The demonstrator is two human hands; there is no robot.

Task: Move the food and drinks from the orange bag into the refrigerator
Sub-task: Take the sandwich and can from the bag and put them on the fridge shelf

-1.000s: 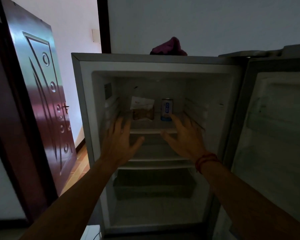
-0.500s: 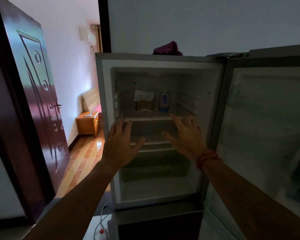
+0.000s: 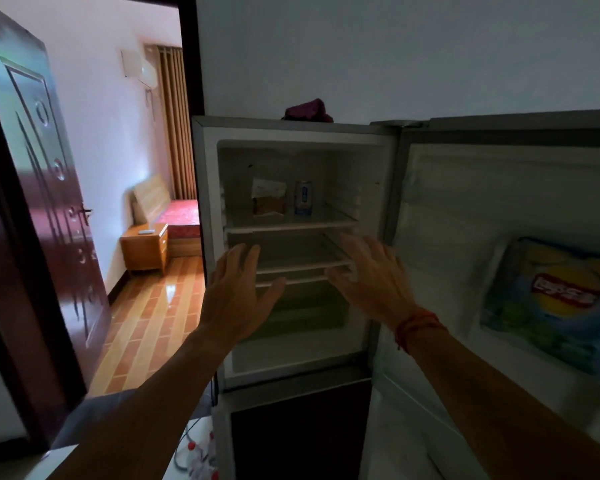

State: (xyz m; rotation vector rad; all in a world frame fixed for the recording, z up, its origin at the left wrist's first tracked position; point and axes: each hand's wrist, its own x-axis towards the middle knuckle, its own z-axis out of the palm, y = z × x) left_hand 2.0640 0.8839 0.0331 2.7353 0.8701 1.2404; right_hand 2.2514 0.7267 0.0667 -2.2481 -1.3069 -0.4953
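Both are empty, fingers spread: your left hand [image 3: 238, 296] and right hand [image 3: 368, 278] hover before the open grey refrigerator [image 3: 205, 188], where a blue-and-white drink can [image 3: 303, 198] and pale food packet [image 3: 269, 201] stand on its top shelf [image 3: 291, 226].

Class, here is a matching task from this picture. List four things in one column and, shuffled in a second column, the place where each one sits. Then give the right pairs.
Things
1. can
2. chip bag
3. purple cloth
4. wooden nightstand

Places
A. in the shelf of the refrigerator door
B. on top of the refrigerator
C. beside the bed in the next room
D. on the top shelf inside the refrigerator

Pairs: 1-D, 2-A, 3-B, 4-C
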